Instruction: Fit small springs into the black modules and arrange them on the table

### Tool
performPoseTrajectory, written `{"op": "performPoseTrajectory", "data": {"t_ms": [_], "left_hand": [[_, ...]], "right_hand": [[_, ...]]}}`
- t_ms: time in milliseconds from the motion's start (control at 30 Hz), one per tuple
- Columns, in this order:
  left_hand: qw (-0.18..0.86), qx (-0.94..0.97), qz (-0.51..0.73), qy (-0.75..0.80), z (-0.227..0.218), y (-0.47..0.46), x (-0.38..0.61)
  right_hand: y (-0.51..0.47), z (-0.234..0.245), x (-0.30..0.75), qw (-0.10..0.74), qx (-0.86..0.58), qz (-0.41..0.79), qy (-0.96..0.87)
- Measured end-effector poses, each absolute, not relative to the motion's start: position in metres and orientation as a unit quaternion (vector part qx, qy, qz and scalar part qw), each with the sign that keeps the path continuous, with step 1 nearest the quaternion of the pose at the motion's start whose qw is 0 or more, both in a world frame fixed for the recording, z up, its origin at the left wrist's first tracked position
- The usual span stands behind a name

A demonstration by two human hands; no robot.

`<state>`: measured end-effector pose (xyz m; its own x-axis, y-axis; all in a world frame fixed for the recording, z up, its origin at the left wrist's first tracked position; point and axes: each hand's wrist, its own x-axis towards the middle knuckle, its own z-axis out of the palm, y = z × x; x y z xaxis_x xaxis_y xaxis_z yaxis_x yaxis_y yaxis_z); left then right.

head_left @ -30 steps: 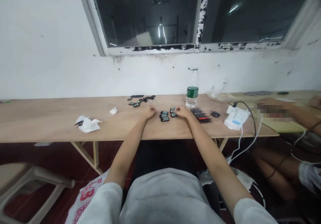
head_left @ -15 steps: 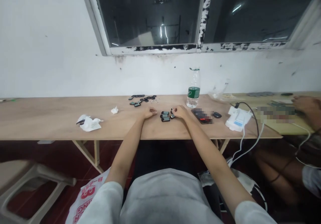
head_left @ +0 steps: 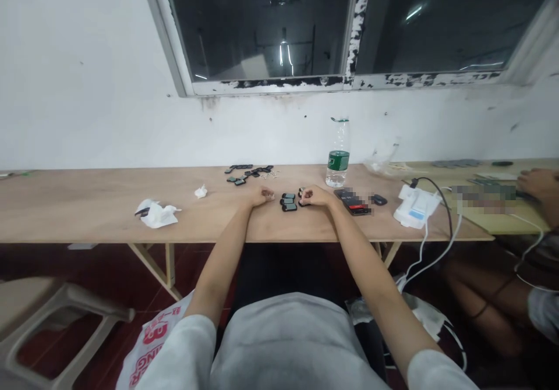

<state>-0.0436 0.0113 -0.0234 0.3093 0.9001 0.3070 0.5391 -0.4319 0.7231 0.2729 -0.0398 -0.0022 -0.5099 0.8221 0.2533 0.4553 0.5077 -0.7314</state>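
Note:
On the wooden table, three small black pieces with grey faces [head_left: 289, 203] lie in a short stack of rows between my two hands. My right hand [head_left: 312, 194] is just right of them, its fingers closed over another small black piece [head_left: 301, 192] that it mostly hides. My left hand [head_left: 262, 195] rests to the left of the row with its fingertips pinched together. What they hold, if anything, is too small to name. Farther back lie several more black-and-grey pieces [head_left: 240, 181], beside scattered tiny pale bits [head_left: 269, 174].
A water bottle [head_left: 338, 162] stands behind my right hand. To the right lie a phone [head_left: 353, 202], a black mouse-like object [head_left: 379, 199] and a white box with cables [head_left: 417, 206]. Crumpled tissues [head_left: 159, 214] are at left. Another person's hand [head_left: 538, 184] is at far right.
My right hand's fingers have shifted slightly left and down over the piece beside the row, covering more of it. My left hand has barely moved.

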Motion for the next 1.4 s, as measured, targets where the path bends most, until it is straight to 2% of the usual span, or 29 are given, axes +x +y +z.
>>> {"op": "performPoseTrajectory", "data": {"t_ms": [133,300,533,700,1000,1167,1400], "left_hand": [[0.250,0.776,0.342,0.467,-0.022,0.011,-0.044],[0.226,0.787,0.335,0.466,-0.022,0.010,-0.043],[0.220,0.796,0.347,0.445,-0.020,0.006,-0.039],[0.209,0.796,0.346,0.450,-0.018,0.004,-0.039],[0.184,0.814,0.344,0.432,-0.017,0.001,-0.034],[0.147,0.807,0.395,0.412,-0.012,-0.004,-0.026],[0.141,0.821,0.419,0.361,-0.003,-0.020,0.001]], "right_hand": [[-0.039,-0.003,0.274,0.299,-0.417,0.256,-0.819],[-0.033,-0.011,0.245,0.359,-0.425,0.069,-0.828],[-0.025,-0.018,0.226,0.282,-0.492,-0.006,-0.823],[-0.025,-0.016,0.228,0.279,-0.497,-0.004,-0.822],[-0.029,-0.010,0.229,0.369,-0.437,0.037,-0.819],[-0.033,-0.007,0.226,0.443,-0.442,0.104,-0.773],[-0.036,-0.005,0.219,0.504,-0.444,0.218,-0.708]]}}
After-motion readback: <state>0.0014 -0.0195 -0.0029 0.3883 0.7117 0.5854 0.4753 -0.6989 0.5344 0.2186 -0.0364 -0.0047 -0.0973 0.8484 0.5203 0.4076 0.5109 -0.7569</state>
